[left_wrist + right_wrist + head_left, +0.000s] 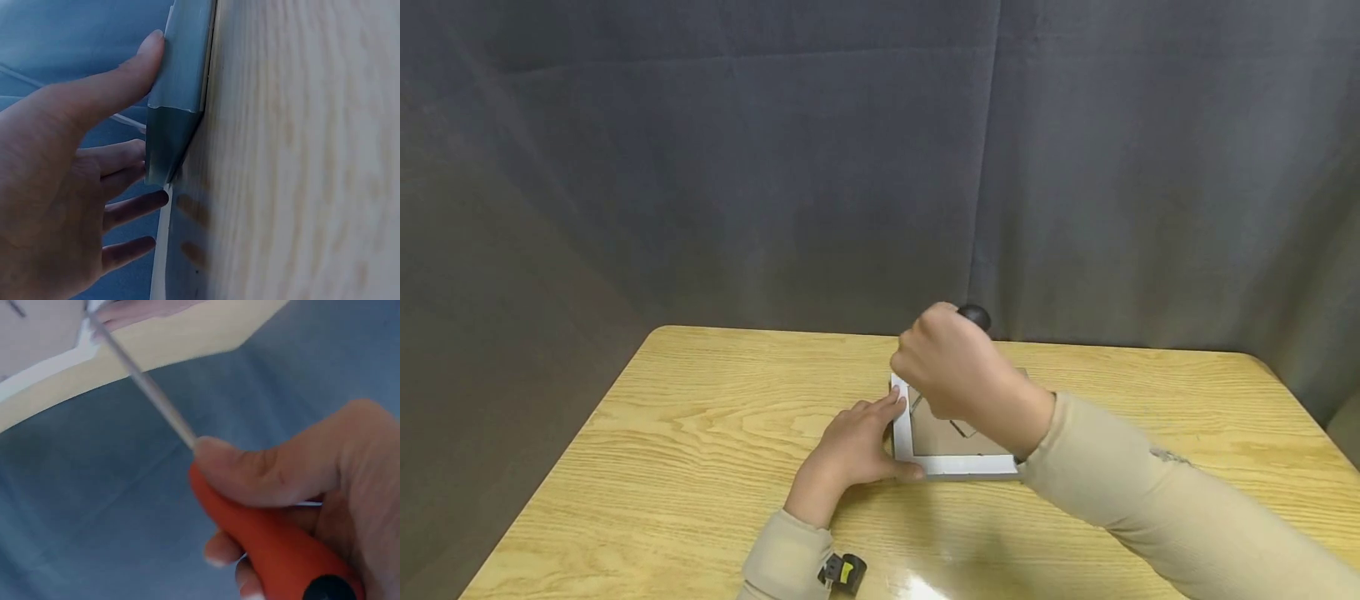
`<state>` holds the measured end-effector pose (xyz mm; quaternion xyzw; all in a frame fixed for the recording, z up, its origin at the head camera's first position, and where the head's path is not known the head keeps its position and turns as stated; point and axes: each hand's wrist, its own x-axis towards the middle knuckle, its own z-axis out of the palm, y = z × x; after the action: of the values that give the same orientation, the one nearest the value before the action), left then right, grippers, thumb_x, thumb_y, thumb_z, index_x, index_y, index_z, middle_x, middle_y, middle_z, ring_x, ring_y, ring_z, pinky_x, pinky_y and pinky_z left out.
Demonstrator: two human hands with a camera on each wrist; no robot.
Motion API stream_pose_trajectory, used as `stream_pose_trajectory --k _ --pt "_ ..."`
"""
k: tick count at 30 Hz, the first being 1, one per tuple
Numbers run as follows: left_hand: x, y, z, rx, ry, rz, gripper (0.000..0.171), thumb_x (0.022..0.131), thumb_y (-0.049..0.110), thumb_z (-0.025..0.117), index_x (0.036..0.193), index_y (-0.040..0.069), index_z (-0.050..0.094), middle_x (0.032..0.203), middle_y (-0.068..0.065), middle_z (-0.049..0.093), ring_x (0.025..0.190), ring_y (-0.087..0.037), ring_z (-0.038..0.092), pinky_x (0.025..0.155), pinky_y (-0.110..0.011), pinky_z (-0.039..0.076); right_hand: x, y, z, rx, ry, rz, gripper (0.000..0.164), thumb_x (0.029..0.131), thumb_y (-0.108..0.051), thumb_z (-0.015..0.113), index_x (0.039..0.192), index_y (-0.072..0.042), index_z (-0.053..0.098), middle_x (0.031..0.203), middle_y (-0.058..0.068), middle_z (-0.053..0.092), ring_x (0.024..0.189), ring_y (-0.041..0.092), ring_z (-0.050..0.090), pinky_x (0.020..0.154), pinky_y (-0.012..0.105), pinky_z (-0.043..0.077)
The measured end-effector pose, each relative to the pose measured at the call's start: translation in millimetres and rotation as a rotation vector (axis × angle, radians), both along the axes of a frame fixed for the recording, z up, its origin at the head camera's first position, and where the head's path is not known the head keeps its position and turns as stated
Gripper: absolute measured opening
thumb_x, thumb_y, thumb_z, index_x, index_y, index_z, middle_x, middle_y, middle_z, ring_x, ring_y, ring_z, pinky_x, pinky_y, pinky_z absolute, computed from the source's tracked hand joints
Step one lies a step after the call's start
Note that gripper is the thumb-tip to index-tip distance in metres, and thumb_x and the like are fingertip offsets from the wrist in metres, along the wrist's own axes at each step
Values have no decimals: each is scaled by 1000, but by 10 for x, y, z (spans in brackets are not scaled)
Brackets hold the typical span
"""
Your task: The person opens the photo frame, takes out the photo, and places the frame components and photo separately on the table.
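Now the right hand (951,362) grips a screwdriver (275,544) above a white-bordered frame (901,429)

Seen from the head, the frame lies flat on the wood-grained tabletop (730,417), below the right fingers and touching the left ones. The left hand (857,442) spans its near left corner, fingers spread and nearly straight, the thumb along the near edge and the others at the left border. Well to the left of these fingers, past a broad stretch of wood, runs the tabletop's left edge; the far edge passes just behind the right fist, with a dark curtain (820,167) beyond. More wood reaches rightward past the right forearm. A black-and-yellow device (847,573) sits by the left sleeve, nearer the wearer than the left fingers.

From the left wrist, the thumb presses the frame's grey side; two fingers meet it around the corner, while the outer two extend past it, apart from one another.

From the right wrist, the fingers are curled fully round the orange handle, the thumb lying where the metal shaft begins. The shaft slants away from the thumb to the frame's white border, close beside the left fingers; its blurred tip does not show whether it touches.
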<state>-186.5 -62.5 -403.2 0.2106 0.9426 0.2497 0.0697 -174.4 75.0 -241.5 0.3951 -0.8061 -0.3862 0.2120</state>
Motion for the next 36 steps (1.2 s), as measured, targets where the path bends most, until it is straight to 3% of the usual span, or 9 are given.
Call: stream_pose_trajectory --k 4,7,11,15,20,22,26,30,36 --pt "-16 2 6 25 26 -10 96 60 61 74 143 26 41 143 2 52 116 -24 50 100 -49 42 62 -256 4 142 47 -32 18 68 -22 61 55 -21 48 50 -9 43 40 8 34 36 24 24" --pt "-31 -1 12 49 36 -12 93 58 60 75 139 26 44 134 1 58 112 -21 52 95 -47 46 95 -372 -11 202 78 -39 17 73 -19 57 57 -19 50 51 -9 46 38 10 38 36 24 28" --pt "-48 -14 10 56 41 -11 92 57 59 74 136 22 48 130 -2 59 112 -18 52 93 -47 48 112 -427 -28 222 109 -31 19 72 -11 52 55 -18 47 50 -8 42 38 11 36 35 25 25" --pt "-48 -17 10 25 37 -13 92 59 61 73 138 25 45 132 0 60 112 -22 53 95 -48 46 84 -379 -22 203 79 -38 19 70 -16 55 54 -18 45 50 -8 39 38 10 35 35 26 23" --pt "-21 -11 18 -2 14 -3 100 61 61 74 146 23 36 152 0 41 123 -27 47 105 -52 38 -10 -193 13 67 -3 -57 18 65 -23 64 54 -21 50 51 -10 52 42 8 38 38 25 22" --pt "-18 -1 21 -14 5 6 100 62 60 74 146 19 36 155 -2 35 128 -27 43 108 -52 35 -65 -74 28 -20 -44 -57 18 62 -23 65 52 -21 51 51 -10 56 44 8 41 39 24 29" --pt "-32 24 20 -41 -17 25 99 63 59 73 145 17 38 156 -2 33 133 -27 38 111 -51 32 -154 197 37 -178 -96 -56 28 55 -16 65 46 -20 39 44 -8 41 45 10 33 42 27 40" --pt "-44 29 22 -49 -33 39 99 63 60 73 145 17 38 156 -2 32 135 -27 36 112 -51 31 -190 469 -9 -317 -152 -78 36 55 -7 60 44 -20 29 46 -7 24 48 11 21 39 27 31" --pt "-48 32 26 -43 -30 43 99 62 59 74 144 16 40 156 -3 33 135 -28 36 111 -52 31 -162 829 -184 -507 -237 -117 25 60 -8 67 47 -21 49 42 -9 41 41 9 33 38 31 40"
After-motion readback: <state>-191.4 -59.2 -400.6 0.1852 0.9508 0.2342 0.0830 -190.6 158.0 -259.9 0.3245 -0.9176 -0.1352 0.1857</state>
